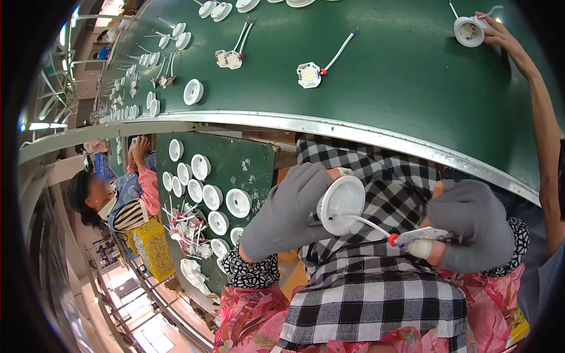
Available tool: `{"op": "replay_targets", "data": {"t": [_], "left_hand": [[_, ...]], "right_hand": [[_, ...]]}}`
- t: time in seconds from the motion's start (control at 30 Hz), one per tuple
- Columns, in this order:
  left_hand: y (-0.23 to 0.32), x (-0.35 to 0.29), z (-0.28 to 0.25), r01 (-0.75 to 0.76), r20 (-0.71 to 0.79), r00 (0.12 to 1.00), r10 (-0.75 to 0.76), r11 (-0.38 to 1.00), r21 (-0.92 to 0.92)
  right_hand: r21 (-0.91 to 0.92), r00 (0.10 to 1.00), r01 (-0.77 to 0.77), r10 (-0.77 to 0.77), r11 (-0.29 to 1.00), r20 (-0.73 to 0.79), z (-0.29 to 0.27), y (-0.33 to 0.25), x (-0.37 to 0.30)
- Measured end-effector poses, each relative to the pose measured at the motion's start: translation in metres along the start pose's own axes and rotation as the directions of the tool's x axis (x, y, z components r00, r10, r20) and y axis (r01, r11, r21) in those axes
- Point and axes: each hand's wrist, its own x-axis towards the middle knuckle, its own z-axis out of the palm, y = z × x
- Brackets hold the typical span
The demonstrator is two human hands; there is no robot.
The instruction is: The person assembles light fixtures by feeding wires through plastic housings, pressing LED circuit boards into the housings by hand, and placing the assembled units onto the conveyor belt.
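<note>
In front of my lap, my left hand (pixel 288 209), in a grey fingerless glove, is closed on the rim of a white round lamp housing (pixel 352 197). The housing's hollow side is turned partly to the right. My right hand (pixel 474 220), gloved the same way, pinches a small flat LED board (pixel 421 235) between thumb and fingers. From the board a white cable (pixel 371 223) with a red band runs left into the housing; its far end is hidden there. The board and the housing are apart, joined only by the cable.
A green workbench (pixel 259 88) with a metal edge holds loose LED boards (pixel 309 75) and housings (pixel 193 92). On a side table (pixel 253 159) at left lie more housings and a heap of wired boards (pixel 188 226). Another person's hand (pixel 494 32) holds a housing at upper right; a co-worker (pixel 126 200) sits left.
</note>
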Motion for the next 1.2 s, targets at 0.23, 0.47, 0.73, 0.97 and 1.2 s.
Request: {"op": "replay_targets", "data": {"t": [0.23,0.47,0.73,0.97,1.2], "left_hand": [[0.005,0.005,-0.004,0.136,0.142,0.983,-0.12,0.985,-0.105],[0.011,0.011,0.0,0.275,0.337,0.929,-0.155,0.896,-0.347],[0.007,0.006,0.012,0.218,0.335,0.941,-0.056,0.856,-0.469],[0.0,-0.002,0.017,0.106,0.232,0.973,0.01,0.871,-0.48],[0.001,0.008,0.025,0.453,0.54,0.834,-0.109,0.695,-0.559]], "right_hand": [[-0.247,0.974,-0.201,0.22,0.948,0.052,-0.006,0.002,0.008],[-0.018,0.988,-0.105,0.106,0.994,0.112,0.022,0.023,0.016],[-0.012,0.963,-0.178,0.176,0.984,0.205,0.026,0.018,0.024],[-0.217,0.998,-0.063,0.059,0.974,-0.024,0.037,0.028,0.017],[-0.182,0.987,0.052,-0.023,0.982,0.158,0.053,0.04,0.021]]}}
